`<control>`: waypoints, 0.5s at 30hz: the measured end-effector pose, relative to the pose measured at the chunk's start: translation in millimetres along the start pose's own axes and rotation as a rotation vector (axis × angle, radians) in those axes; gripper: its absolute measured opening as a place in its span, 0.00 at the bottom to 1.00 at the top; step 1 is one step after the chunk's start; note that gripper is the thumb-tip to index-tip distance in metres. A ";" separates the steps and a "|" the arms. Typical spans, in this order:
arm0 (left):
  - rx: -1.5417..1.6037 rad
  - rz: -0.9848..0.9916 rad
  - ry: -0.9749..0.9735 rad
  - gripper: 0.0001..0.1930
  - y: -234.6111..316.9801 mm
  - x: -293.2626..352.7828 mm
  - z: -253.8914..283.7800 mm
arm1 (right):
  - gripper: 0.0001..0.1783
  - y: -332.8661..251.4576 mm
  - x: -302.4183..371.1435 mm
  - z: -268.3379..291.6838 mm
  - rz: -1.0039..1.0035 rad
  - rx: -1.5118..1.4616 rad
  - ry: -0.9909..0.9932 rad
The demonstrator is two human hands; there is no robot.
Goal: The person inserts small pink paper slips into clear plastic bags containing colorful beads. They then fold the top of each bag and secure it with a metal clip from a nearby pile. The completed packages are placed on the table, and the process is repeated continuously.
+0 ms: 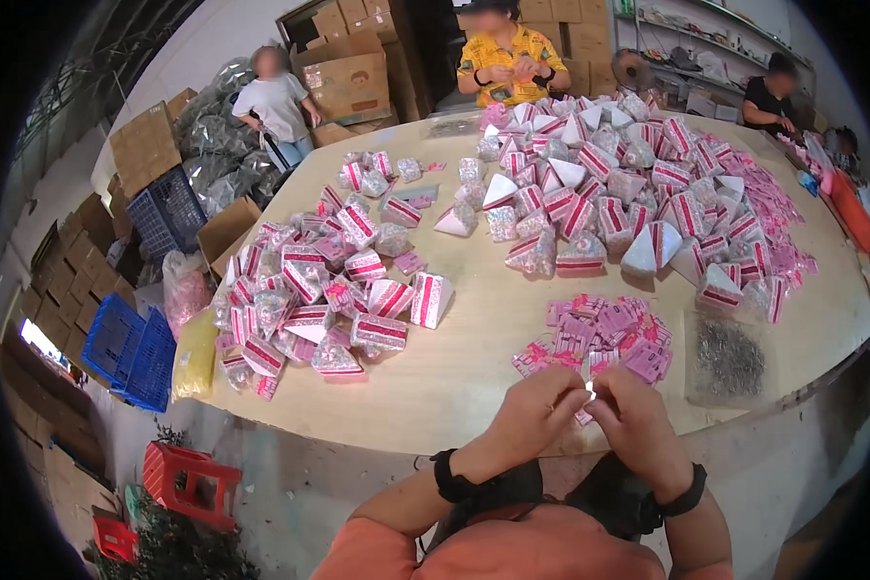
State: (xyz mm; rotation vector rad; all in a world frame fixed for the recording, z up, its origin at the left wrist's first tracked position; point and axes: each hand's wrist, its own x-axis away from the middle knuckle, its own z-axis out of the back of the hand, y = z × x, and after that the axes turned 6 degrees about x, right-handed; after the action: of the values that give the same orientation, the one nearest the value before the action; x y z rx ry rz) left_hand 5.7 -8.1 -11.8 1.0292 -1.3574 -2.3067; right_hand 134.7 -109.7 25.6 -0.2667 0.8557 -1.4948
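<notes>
My left hand [534, 411] and my right hand [636, 425] meet at the table's near edge, thumbs and fingertips pinched together. Between them is a small whitish piece [590, 389], too small and bright to name. A bit of pink printed card [583, 417] shows just below the fingers. Right beyond my hands lies a loose pile of pink printed cards [609, 329]. To the right of my right hand, a shallow clear tray [694, 391] holds many thin metal pieces, perhaps pins or hooks.
Wrapped wedge-shaped packs with pink bands are heaped at left [309, 280] and far right [590, 184] on the pale table [435, 387]. More pink cards [764, 193] spread at right. Three people are around the table. Blue crates [130, 353] and a red stool [191, 483] stand left.
</notes>
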 end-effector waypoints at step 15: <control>0.311 0.160 0.226 0.08 3.3 -2.2 6.5 | 0.09 23.8 -8.8 -31.7 -0.216 -0.834 0.155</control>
State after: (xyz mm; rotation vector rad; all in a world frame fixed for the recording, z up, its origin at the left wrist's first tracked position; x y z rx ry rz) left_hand 2.4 -4.4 -6.0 1.1805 -1.6677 -1.8407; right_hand 133.7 -88.0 -8.6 -0.8847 1.5934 -1.2899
